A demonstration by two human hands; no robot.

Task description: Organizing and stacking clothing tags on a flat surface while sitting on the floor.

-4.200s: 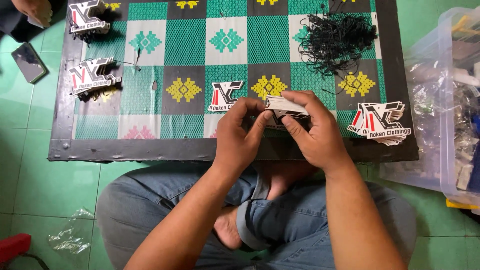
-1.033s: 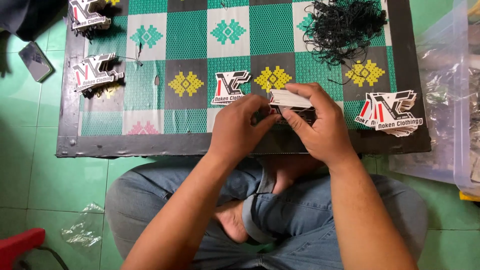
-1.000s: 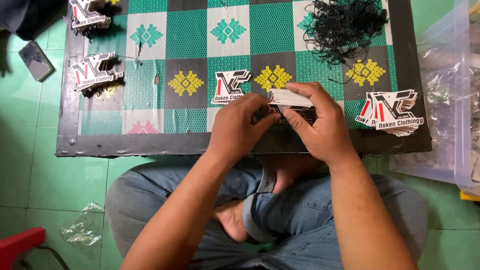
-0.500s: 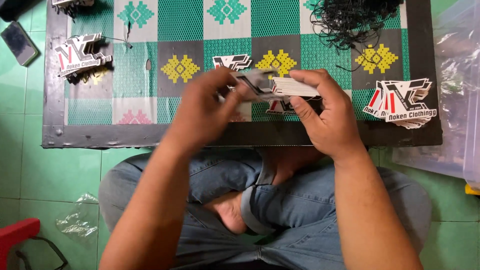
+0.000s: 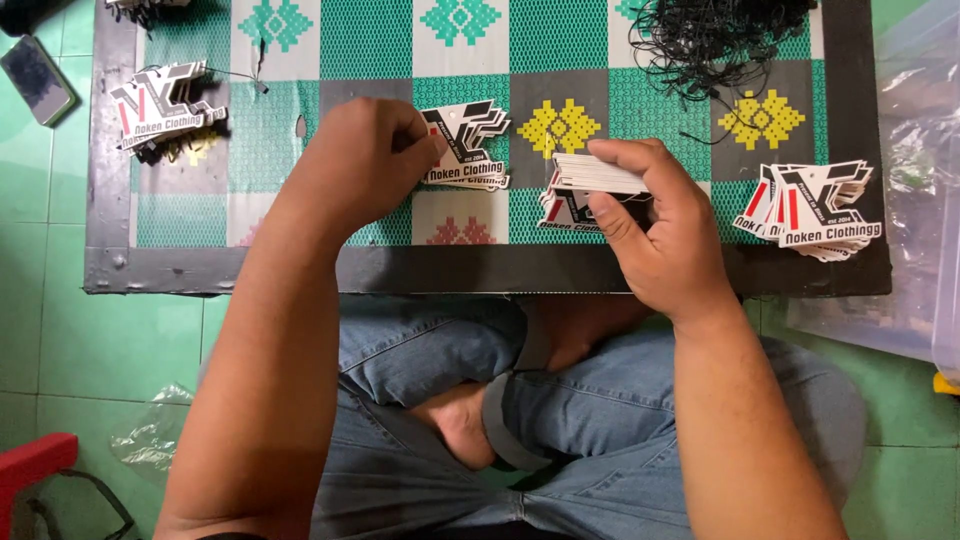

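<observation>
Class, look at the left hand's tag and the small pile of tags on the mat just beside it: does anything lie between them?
Nothing visible does. The left hand holds its tag right at the small pile of tags.

I see a tangle of black cords (image 5: 715,40) at the patterned mat's (image 5: 370,50) far right corner, a phone (image 5: 38,78) lying off its left edge.

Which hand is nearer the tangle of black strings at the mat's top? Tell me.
Right. The right hand, holding a stack of tags, sits just below the black strings; the left hand is farther off to their left.
</observation>
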